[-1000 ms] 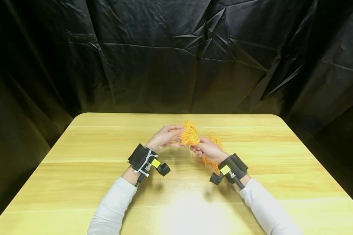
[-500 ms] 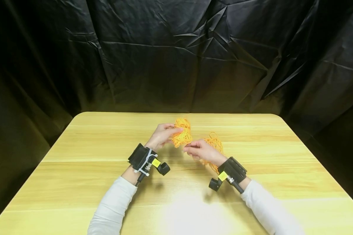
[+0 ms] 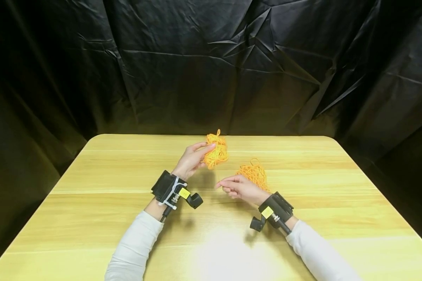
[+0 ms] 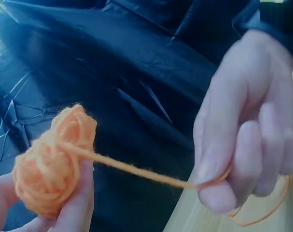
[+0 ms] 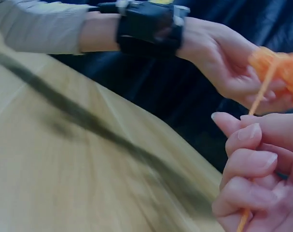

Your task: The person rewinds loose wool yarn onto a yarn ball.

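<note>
My left hand (image 3: pixel 192 159) grips a wound bundle of orange yarn (image 3: pixel 216 151) between thumb and fingers, held up over the table. One strand (image 4: pixel 141 171) runs taut from the middle of the bundle across to my right hand (image 3: pixel 242 188), lower and to the right. In the left wrist view, the right thumb and forefinger pinch that strand. The right wrist view shows its lower end passing down through the curled fingers (image 5: pixel 247 162). A loose heap of the same yarn (image 3: pixel 254 174) lies on the table just behind the right hand, partly covered by it.
The pale wooden table (image 3: pixel 91 226) has rounded far corners. A creased black curtain (image 3: pixel 183 89) hangs behind it and along both sides. Each wrist wears a black band with a small camera, the left camera (image 3: pixel 195 201) and right camera (image 3: pixel 257 223) jutting inward.
My left hand has taken the bundle and lifted it a little up and left. The right hand has come away from it, moving down and left, drawing the strand out between them.
</note>
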Demonstrator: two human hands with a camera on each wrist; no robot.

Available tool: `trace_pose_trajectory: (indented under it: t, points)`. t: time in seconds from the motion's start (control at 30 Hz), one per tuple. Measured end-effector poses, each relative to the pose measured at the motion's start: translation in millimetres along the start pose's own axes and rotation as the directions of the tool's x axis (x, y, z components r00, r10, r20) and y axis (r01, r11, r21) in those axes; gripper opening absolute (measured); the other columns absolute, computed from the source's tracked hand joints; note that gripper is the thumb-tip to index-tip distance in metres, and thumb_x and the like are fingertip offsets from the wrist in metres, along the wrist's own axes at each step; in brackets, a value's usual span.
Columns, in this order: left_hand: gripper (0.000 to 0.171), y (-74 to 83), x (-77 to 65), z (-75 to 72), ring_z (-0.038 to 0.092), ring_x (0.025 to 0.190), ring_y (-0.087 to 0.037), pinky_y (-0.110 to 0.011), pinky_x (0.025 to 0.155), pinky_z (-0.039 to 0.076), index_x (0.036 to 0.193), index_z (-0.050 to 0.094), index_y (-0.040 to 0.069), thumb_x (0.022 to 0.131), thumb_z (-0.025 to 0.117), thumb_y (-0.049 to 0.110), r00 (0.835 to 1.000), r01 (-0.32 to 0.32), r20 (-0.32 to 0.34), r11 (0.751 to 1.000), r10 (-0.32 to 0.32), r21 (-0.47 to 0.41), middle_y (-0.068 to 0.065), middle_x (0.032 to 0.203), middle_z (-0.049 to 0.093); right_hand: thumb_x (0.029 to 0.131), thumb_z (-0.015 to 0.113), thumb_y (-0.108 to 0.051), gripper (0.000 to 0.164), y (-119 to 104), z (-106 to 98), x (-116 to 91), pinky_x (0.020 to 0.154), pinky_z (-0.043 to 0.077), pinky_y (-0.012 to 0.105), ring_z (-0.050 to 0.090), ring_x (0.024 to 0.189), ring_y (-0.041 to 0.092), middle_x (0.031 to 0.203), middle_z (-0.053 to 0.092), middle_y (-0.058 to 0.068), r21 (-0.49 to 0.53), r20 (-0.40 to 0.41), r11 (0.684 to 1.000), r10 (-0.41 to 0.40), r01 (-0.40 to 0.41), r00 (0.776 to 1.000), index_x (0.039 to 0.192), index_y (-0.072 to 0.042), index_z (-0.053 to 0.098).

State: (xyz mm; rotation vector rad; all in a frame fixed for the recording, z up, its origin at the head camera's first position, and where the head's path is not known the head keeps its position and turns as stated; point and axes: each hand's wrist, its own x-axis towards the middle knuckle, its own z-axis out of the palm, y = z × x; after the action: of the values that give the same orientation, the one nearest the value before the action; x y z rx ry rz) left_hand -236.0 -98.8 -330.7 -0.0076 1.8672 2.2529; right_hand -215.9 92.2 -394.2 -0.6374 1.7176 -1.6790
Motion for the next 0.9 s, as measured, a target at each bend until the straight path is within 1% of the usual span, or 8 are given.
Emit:
trace_pose_trajectory:
  t: [0.1,0.17,0.3,0.4,0.53,0.73,0.83,0.9]
  points:
    - [0.038,-0.4,-0.2,0.6,0.062,0.07,-0.011,-0.023,0.06,0.052,0.113,0.051,-0.004,0.087,0.057,0.024,0.999,0.029,0.039,1.0,-0.029,0.006,-0.006,0.087,0.061,0.092,0.048,-0.023,0.046,2,-7,5,0.047,0.025,0.014,0.032,0.051,0.002,0.06,0.035,-0.006,0.078,-0.004,0.997,0.016,-0.016,1.0,0.111,0.018,0.046]
    - [0.037,-1.2,-0.2,0.8,0.061,0.067,-0.009,-0.02,0.056,0.051,0.112,0.052,-0.005,0.088,0.056,0.023,0.996,0.052,0.074,0.998,-0.053,0.028,-0.004,0.082,0.061,0.092,0.047,-0.021,0.039,2,-12,8,0.046,0.025,0.013,0.032,0.051,0.002,0.061,0.036,-0.006,0.121,0.005,0.992,0.019,-0.019,1.0,0.105,0.017,0.047]
    - [0.036,-3.7,-1.3,1.6,0.06,0.065,-0.009,-0.019,0.053,0.049,0.11,0.055,-0.005,0.087,0.058,0.023,0.985,0.101,0.128,0.989,-0.115,0.108,-0.002,0.077,0.063,0.095,0.036,-0.014,0.02,-5,-20,14,0.047,0.027,0.013,0.033,0.051,0.002,0.064,0.039,-0.006,0.189,-0.001,0.981,0.047,-0.046,0.999,0.094,0.001,0.049]
    - [0.036,-5.5,-2.0,2.7,0.061,0.067,-0.011,-0.023,0.056,0.051,0.108,0.057,-0.005,0.085,0.06,0.024,0.979,0.122,0.143,0.977,-0.147,0.174,-0.003,0.078,0.064,0.095,0.028,-0.01,0.021,-14,-26,17,0.047,0.028,0.013,0.034,0.05,0.002,0.062,0.041,-0.006,0.216,-0.04,0.975,0.066,-0.056,0.997,0.085,-0.007,0.046]
    - [0.035,-7.5,-2.4,2.5,0.061,0.069,-0.012,-0.027,0.06,0.053,0.107,0.057,-0.005,0.085,0.06,0.023,0.973,0.127,0.162,0.967,-0.165,0.222,-0.003,0.078,0.063,0.094,0.027,-0.01,0.028,-26,-31,22,0.046,0.027,0.012,0.035,0.049,0.002,0.057,0.043,-0.008,0.226,-0.085,0.973,0.065,-0.044,0.994,0.074,-0.011,0.047]
    - [0.026,-9.4,-3.0,2.1,0.06,0.062,-0.01,-0.024,0.056,0.052,0.102,0.056,-0.006,0.087,0.057,0.015,0.957,0.118,0.239,0.975,-0.162,0.187,-0.003,0.074,0.063,0.096,0.031,-0.014,0.032,-42,-38,28,0.045,0.025,0.013,0.031,0.045,0.002,0.052,0.038,-0.008,0.217,-0.139,0.973,0.117,-0.085,0.983,0.07,-0.013,0.049]
    - [0.02,-9.8,-3.9,2.0,0.06,0.061,-0.01,-0.024,0.055,0.052,0.096,0.056,-0.004,0.087,0.057,0.013,0.952,0.11,0.264,0.976,-0.157,0.186,-0.003,0.073,0.062,0.095,0.035,-0.014,0.026,-50,-40,27,0.044,0.024,0.013,0.029,0.045,0.002,0.052,0.035,-0.008,0.168,-0.199,0.98,0.143,-0.11,0.969,0.076,-0.011,0.053]
    - [0.016,-9.9,-4.4,2.4,0.061,0.062,-0.011,-0.024,0.055,0.052,0.093,0.057,-0.002,0.086,0.057,0.012,0.952,0.113,0.261,0.975,-0.161,0.191,-0.003,0.074,0.062,0.094,0.037,-0.013,0.021,-56,-41,27,0.044,0.023,0.013,0.028,0.046,0.002,0.054,0.034,-0.007,0.117,-0.235,0.987,0.134,-0.109,0.963,0.083,-0.01,0.055]
